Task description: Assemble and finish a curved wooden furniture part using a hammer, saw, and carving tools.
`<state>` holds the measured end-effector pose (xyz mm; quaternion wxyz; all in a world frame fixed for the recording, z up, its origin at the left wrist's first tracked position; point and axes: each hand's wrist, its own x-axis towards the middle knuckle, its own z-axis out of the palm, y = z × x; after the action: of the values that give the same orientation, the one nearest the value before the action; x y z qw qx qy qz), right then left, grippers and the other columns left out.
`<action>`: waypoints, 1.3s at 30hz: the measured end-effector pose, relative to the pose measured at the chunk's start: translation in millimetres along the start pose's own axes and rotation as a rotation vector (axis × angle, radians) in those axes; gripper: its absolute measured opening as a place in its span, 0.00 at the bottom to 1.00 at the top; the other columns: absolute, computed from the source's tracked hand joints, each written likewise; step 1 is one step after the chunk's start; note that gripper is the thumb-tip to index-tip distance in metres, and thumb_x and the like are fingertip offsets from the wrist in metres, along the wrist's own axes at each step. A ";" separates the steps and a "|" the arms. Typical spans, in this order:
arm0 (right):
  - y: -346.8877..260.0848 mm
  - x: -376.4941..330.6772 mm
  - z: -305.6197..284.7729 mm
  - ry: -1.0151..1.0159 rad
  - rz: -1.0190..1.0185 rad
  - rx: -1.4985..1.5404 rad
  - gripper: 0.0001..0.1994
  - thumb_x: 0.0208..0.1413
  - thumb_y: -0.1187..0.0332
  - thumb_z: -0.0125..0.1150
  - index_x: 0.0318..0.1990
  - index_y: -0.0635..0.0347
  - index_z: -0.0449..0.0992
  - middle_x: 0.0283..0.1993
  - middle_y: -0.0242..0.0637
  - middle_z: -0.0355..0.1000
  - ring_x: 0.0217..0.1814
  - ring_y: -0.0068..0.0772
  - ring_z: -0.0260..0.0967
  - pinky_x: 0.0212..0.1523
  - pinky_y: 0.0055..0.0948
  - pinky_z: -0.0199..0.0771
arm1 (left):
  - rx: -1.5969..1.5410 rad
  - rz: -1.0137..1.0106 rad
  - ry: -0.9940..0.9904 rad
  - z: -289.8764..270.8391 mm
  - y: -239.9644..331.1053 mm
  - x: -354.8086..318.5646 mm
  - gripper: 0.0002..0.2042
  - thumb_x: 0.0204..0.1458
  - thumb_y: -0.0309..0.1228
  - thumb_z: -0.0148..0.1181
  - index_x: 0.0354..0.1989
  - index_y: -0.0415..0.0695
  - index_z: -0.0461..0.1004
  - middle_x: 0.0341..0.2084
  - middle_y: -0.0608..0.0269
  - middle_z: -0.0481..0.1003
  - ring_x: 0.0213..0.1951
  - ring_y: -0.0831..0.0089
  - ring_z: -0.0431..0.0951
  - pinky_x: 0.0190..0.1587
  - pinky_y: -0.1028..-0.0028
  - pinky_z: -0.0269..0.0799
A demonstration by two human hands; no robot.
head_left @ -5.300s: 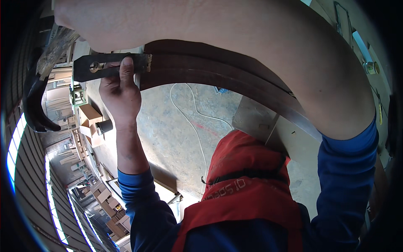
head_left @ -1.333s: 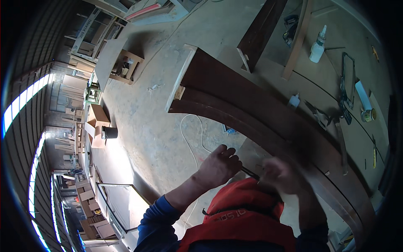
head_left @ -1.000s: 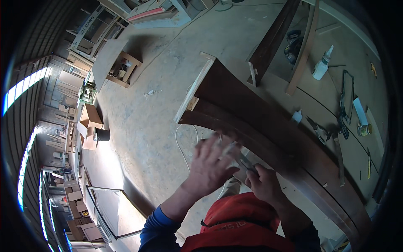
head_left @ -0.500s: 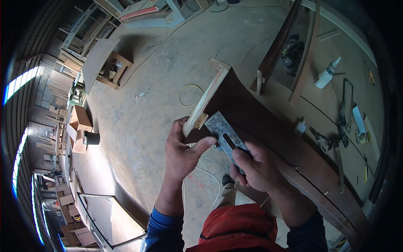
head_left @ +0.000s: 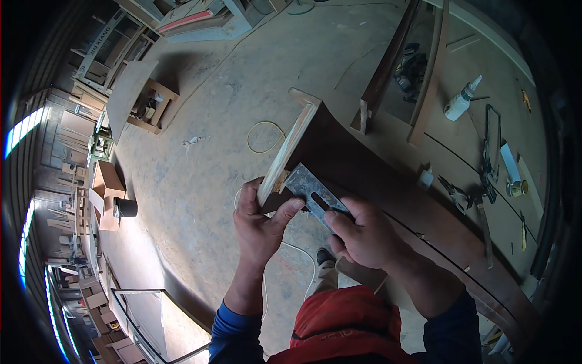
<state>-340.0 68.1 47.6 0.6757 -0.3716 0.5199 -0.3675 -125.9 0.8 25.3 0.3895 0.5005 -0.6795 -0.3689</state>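
My right hand (head_left: 367, 236) grips a flat grey steel plane blade (head_left: 301, 182) with a long slot. The blade's far end lies against a small rough patch of wood on the pale edge of a dark brown curved board (head_left: 348, 155). With its fingers wrapped round the near end of that edge, my left hand (head_left: 257, 218) holds the board. My left thumb presses on the side of the blade. The board runs from in front of me to the lower right, partly hidden by my right forearm.
On the right bench (head_left: 448, 136) are a white glue bottle (head_left: 459, 105), a hacksaw frame (head_left: 492, 142), a small bottle (head_left: 425, 178) and a tape roll (head_left: 517, 188). Long brown boards (head_left: 394, 67) lie beyond. A yellow hoop (head_left: 265, 124), a black bucket (head_left: 125, 208) and a carton (head_left: 108, 194) are leftward.
The whole view has shifted a little, so most things sit further left. The blade has moved slightly closer to the pale edge. Both hands keep their hold.
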 end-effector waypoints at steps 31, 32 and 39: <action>250.0 -242.7 -204.1 1.381 -0.151 -0.183 0.07 0.68 0.64 0.57 0.40 0.56 0.73 0.22 0.38 0.74 0.19 0.39 0.71 0.20 0.37 0.68 | 0.589 0.350 0.279 4.4 6.3 24.8 0.15 0.70 0.37 0.57 0.51 0.39 0.81 0.42 0.53 0.84 0.42 0.66 0.84 0.49 0.69 0.78; 261.9 -262.4 -227.2 1.444 -0.081 -0.675 0.06 0.67 0.65 0.58 0.40 0.55 0.71 0.24 0.42 0.77 0.21 0.48 0.75 0.23 0.43 0.74 | 0.703 0.334 0.272 8.6 13.4 23.2 0.16 0.70 0.39 0.56 0.53 0.40 0.81 0.44 0.52 0.84 0.44 0.62 0.84 0.49 0.67 0.79; 268.5 -357.6 -379.5 1.395 0.268 -1.161 0.12 0.61 0.60 0.67 0.43 0.56 0.74 0.30 0.45 0.76 0.34 0.54 0.78 0.35 0.50 0.77 | 0.846 0.303 0.142 -1.0 -13.0 20.6 0.23 0.74 0.42 0.44 0.66 0.40 0.72 0.57 0.45 0.78 0.56 0.51 0.80 0.57 0.59 0.76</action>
<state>-748.5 460.1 -105.8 -0.0470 -0.2833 0.9518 -0.1082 -123.9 -22.2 17.4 0.2461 0.5343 -0.8078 0.0375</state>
